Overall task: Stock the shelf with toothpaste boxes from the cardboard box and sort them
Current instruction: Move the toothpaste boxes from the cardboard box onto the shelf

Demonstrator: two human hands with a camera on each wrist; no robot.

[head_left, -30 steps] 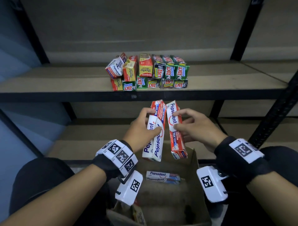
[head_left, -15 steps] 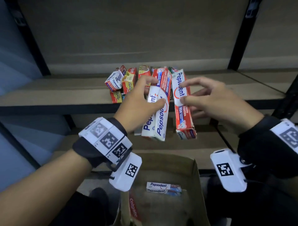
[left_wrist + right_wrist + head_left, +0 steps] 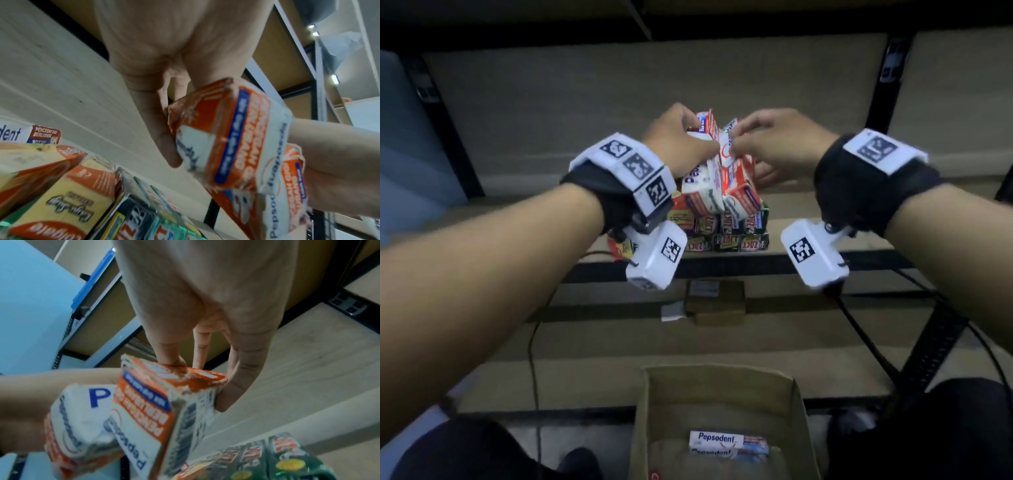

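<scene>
My left hand (image 3: pixel 686 141) grips a white and red Pepsodent box (image 3: pixel 703 192), seen close in the left wrist view (image 3: pixel 226 138). My right hand (image 3: pixel 766 144) pinches a second Pepsodent box (image 3: pixel 743 186) by its upper end (image 3: pixel 164 402). Both boxes are held tilted, side by side, just above the stack of toothpaste boxes (image 3: pixel 736 236) on the shelf (image 3: pixel 876 246). Below me, the open cardboard box (image 3: pixel 803 431) holds more Pepsodent boxes (image 3: pixel 726 442).
The stack has Zact boxes (image 3: pixel 287 456) on its right and yellow Colgate boxes (image 3: pixel 61 203) on its left. Black shelf posts (image 3: pixel 880 75) stand at both sides. A small brown box (image 3: pixel 715 301) lies on the lower shelf. Cables run over the lower boards.
Both hands have lifted their Pepsodent boxes from above the cardboard box up to the shelf, over the stack. The boxes now tip forward with their tops further in.
</scene>
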